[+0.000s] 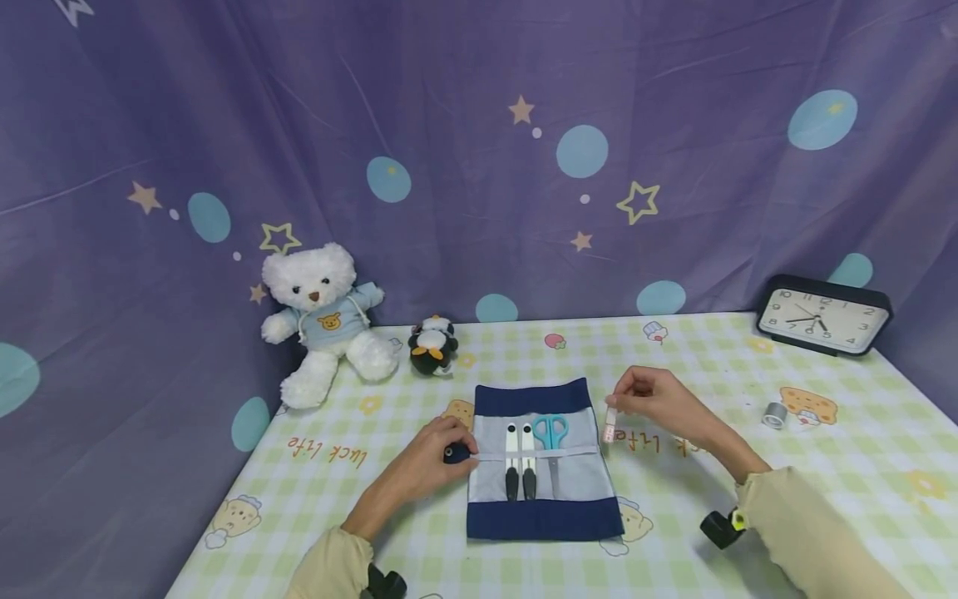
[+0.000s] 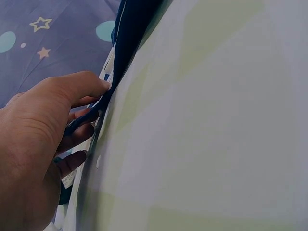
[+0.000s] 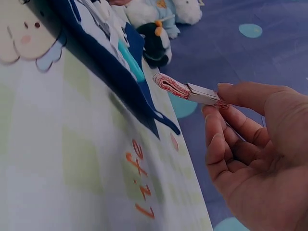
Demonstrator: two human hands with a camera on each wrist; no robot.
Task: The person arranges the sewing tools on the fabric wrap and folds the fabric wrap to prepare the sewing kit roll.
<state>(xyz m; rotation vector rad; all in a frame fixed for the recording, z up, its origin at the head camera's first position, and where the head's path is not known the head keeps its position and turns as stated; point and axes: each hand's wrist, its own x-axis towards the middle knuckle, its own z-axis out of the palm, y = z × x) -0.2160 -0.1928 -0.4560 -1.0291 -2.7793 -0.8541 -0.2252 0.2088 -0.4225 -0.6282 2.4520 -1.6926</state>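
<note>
Clock read off the head view: navy pouch (image 1: pixel 545 520) as centre, 12 toward the curtain (image 1: pixel 449 100).

Folded red-marked strip (image 1: pixel 609 426) was at about 2, just beside the pouch's right edge and apart from it; right wrist view had it held off the bench (image 1: pixel 374 549). Right hand (image 1: pixel 662 402) pinched it at its far end, thumb against fingers, so that was the nearer hand by a lot. Left hand (image 1: pixel 430 457) was over at 9, pinching the small navy tab (image 1: pixel 456 453) on that edge. Whole pouch lay between left hand and strip.

Axes: strip ran close to 12–6, lower end a touch toward 7. Grey band (image 1: pixel 490 456) ran 9–3 across the pouch, so the two were near square. Scissors (image 1: pixel 551 441) and two white tools (image 1: pixel 512 441) at the band also ran roughly 12–6, scissor handles at the 12 end. Scissors were closest of those to the strip.

My read: strip-to-band was the relation that counted. Axis looked about right; offset was toward 8 and down. Couldn't tell exact height over the bench.
</note>
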